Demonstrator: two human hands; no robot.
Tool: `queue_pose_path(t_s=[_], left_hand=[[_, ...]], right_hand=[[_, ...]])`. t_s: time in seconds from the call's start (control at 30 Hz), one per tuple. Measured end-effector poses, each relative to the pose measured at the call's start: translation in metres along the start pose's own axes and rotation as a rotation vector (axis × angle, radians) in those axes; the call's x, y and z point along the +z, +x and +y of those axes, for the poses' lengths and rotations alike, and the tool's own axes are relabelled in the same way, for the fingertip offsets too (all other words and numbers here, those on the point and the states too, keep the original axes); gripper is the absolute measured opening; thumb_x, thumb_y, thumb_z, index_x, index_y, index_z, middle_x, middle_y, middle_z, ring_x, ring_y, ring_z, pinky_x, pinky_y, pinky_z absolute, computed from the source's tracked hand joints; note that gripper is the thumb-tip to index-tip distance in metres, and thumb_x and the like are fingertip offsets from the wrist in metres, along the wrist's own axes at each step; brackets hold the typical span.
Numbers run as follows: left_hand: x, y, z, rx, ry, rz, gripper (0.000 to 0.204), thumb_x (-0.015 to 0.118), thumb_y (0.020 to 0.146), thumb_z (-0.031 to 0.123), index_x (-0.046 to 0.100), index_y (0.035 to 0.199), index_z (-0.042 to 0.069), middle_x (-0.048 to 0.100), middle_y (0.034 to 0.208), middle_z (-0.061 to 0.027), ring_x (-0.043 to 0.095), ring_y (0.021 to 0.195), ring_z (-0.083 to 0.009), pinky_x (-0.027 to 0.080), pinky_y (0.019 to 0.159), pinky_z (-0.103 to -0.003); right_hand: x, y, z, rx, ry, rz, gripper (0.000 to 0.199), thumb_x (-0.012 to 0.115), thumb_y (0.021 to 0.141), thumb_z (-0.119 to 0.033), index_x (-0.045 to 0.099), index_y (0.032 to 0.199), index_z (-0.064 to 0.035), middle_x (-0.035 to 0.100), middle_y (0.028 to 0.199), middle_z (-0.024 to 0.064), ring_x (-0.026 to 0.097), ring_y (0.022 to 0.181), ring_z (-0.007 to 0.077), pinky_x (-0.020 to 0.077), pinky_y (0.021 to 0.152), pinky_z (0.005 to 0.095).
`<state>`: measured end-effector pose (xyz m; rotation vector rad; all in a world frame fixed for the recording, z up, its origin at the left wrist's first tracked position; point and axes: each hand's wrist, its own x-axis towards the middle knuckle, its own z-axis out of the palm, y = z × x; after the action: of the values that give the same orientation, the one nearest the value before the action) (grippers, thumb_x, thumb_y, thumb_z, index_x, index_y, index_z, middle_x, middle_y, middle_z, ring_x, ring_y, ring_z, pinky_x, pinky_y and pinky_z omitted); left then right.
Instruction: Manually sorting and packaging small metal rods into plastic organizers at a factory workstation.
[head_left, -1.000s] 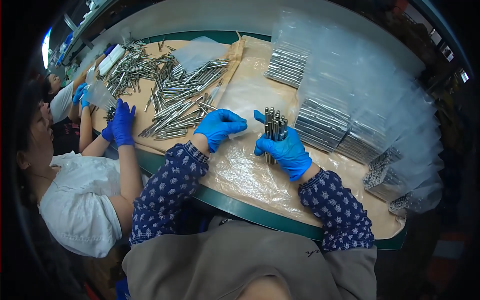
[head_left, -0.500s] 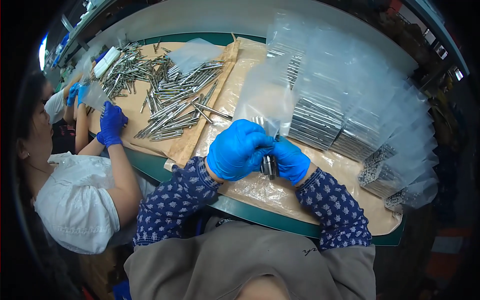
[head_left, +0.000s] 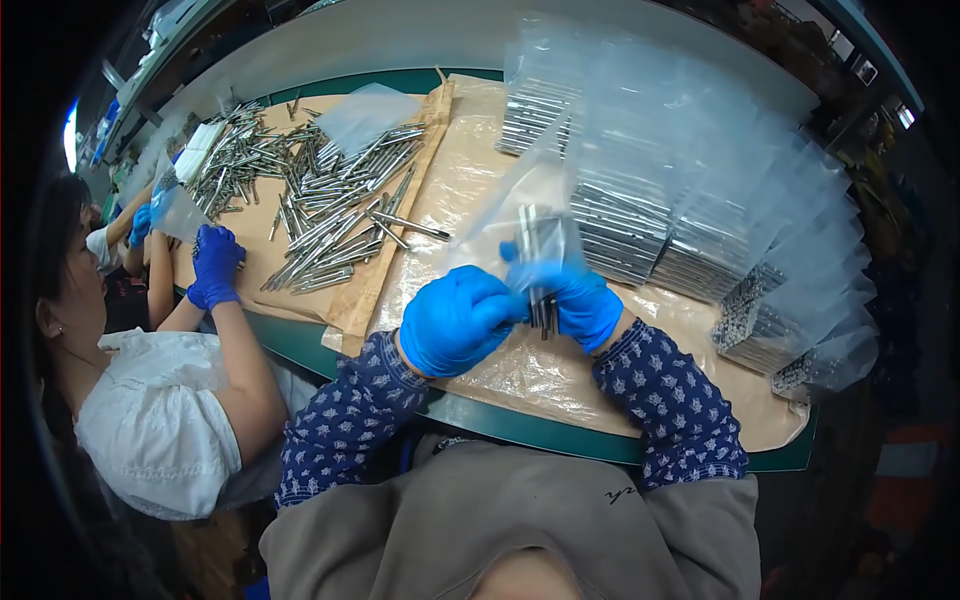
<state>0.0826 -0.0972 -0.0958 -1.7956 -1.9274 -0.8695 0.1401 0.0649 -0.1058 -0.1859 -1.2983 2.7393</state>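
A bundle of metal rods [head_left: 545, 314] is held roughly upright above the paper-lined worktop [head_left: 560, 432], with the right hand [head_left: 588, 314] wrapped around its side and its lower ends left showing below the glove. Its upper part is covered by a clear bag [head_left: 508, 203], at whose lower edge the left hand [head_left: 457, 320] is held with fingers curled; because of blur, it cannot be told whether the film is pinched there. The rods may be judged stiff, fairly heavy together and slick, so they could slide past one another; the bundle is best gripped firmly around its middle, with the ends kept level. The bag looks light and limp, and is best taken by its open rim, away from the rod ends. Close on the right, the way is hemmed in by stacked bagged rods [head_left: 622, 232], whose film stands up tall. On the left, a heap of loose rods [head_left: 345, 195] is spread over brown paper, partly covered by an unfilled bag [head_left: 368, 115], with a co-worker's gloved hand [head_left: 215, 262] beyond.
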Motion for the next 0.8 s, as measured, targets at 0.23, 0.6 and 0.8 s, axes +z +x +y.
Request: queue_pose_path(t_s=[0.23, 0.6, 0.8], left_hand=[[0.022, -0.014, -0.003, -0.731, -0.268, 0.112, 0.036, 0.062, 0.073, 0.002, 0.051, 0.108, 0.004, 0.05, 0.063, -0.0031, 0.05, 0.053, -0.0165, 0.041, 0.053, -0.026], [0.029, -0.002, 0.051, 0.01, 0.059, -0.132, 0.065, 0.061, 0.074, 0.008, 0.041, 0.135, 0.02, 0.054, 0.067, -0.0089, 0.053, 0.049, -0.0251, 0.044, 0.042, -0.036], [0.015, 0.013, 0.048, -0.12, -0.533, 0.111, 0.059, 0.055, 0.078, 0.008, 0.04, 0.135, 0.016, 0.061, 0.084, -0.0136, 0.061, 0.067, -0.0298, 0.05, 0.061, -0.036]], right_hand=[[-0.004, 0.002, 0.004, 0.086, 0.47, -0.282, 0.033, 0.056, 0.078, -0.004, 0.046, 0.11, -0.0056, 0.05, 0.077, 0.0032, 0.051, 0.068, 0.0136, 0.044, 0.064, 0.0277], [0.005, 0.013, 0.021, 0.081, 0.196, -0.029, 0.043, 0.051, 0.088, -0.01, 0.038, 0.126, 0.0036, 0.058, 0.104, 0.0149, 0.059, 0.096, 0.0246, 0.0483, 0.089, 0.0393], [-0.02, -0.009, 0.018, -0.193, -0.212, -0.137, 0.04, 0.046, 0.093, -0.021, 0.042, 0.126, 0.001, 0.057, 0.107, 0.01, 0.057, 0.096, 0.019, 0.048, 0.087, 0.0335]])
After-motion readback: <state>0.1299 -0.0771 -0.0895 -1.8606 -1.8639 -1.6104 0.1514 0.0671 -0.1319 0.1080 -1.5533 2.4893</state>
